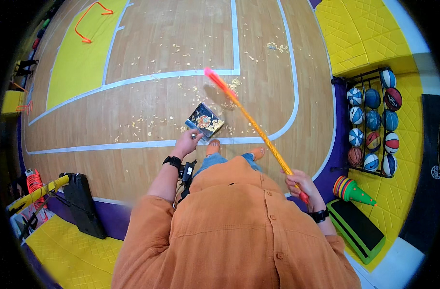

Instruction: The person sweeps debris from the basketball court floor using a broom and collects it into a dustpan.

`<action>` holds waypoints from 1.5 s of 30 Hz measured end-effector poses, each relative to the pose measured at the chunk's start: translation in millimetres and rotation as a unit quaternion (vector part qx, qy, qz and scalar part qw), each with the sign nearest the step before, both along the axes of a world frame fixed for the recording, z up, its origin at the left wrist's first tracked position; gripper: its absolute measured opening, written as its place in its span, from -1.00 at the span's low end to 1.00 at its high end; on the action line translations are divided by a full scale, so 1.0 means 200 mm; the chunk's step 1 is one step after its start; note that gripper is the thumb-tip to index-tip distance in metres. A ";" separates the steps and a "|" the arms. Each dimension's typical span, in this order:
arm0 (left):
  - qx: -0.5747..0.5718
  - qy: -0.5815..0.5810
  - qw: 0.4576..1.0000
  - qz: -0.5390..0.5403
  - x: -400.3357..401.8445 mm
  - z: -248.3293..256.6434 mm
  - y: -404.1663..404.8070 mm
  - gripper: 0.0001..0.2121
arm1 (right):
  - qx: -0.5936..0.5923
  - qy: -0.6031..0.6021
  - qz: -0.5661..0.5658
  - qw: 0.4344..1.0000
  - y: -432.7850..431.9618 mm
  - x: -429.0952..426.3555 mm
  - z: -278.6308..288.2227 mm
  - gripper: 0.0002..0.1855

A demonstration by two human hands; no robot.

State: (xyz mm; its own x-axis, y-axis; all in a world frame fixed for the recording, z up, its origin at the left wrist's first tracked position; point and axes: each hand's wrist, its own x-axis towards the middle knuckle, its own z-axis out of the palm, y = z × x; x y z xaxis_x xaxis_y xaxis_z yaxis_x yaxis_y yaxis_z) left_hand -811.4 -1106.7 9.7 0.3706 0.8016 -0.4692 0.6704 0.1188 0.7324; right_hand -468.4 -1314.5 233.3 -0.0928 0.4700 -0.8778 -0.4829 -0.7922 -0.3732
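Note:
My left hand (186,143) grips the metal-looking handle of a dark dustpan (197,115) in front of my feet. In the pan lie pale flakes (216,125) and a colourful piece, perhaps a wrapper (204,121). My right hand (302,185) is closed around the lower part of a long yellow-orange broom handle (257,128). The broom slants away to the upper left. Its pinkish-red far end (220,82) is blurred, and whether the bristles touch the floor cannot be told. Near that end sits a small heap of pale flakes (235,85).
More flakes (140,121) are scattered over the wooden court floor (162,94). A grey-blue bit (272,46) lies farther off. On the right stand a ball rack (365,94), stacked cones (349,189) and a step platform (357,231). An orange hurdle (83,23) is at upper left.

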 end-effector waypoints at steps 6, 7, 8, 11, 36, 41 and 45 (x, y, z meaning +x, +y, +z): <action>-0.047 0.004 0.995 0.084 -0.05 0.06 -0.02 -0.69 | 0.097 -0.274 0.168 0.942 0.22 0.12 -0.39 -0.94; -0.045 0.004 0.995 0.087 -0.05 0.06 -0.02 -0.69 | 0.080 -0.301 0.167 0.935 0.27 0.15 -0.45 -0.90; -0.048 -0.020 0.993 0.109 -0.06 0.06 -0.03 -0.70 | 0.063 -0.326 0.166 0.929 0.32 0.16 -0.52 -0.87; -0.052 -0.045 0.988 0.136 -0.06 0.05 -0.04 -0.71 | 0.076 -0.360 0.177 0.913 0.42 0.13 -0.64 -0.83; -0.079 -0.103 0.959 0.250 -0.25 -0.02 -0.05 -0.74 | 0.086 -0.298 0.230 0.922 0.38 -0.01 -0.38 -0.87; -0.065 -0.127 0.945 0.293 -0.32 -0.03 -0.09 -0.76 | 0.104 -0.302 0.232 0.919 0.58 -0.07 -0.60 -0.85; -0.064 -0.119 0.940 0.313 -0.33 -0.03 -0.09 -0.76 | 0.075 -0.343 0.322 0.879 0.63 -0.29 -0.71 -0.81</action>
State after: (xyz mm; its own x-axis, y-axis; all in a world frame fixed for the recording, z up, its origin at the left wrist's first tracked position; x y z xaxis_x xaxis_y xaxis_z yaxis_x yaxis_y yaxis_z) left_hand -876.4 -1124.5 2.8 -0.0489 0.8397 -0.5409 0.2582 0.5337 0.8053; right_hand -525.5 -1188.7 90.8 0.1451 0.6284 -0.7642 0.4271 -0.7365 -0.5246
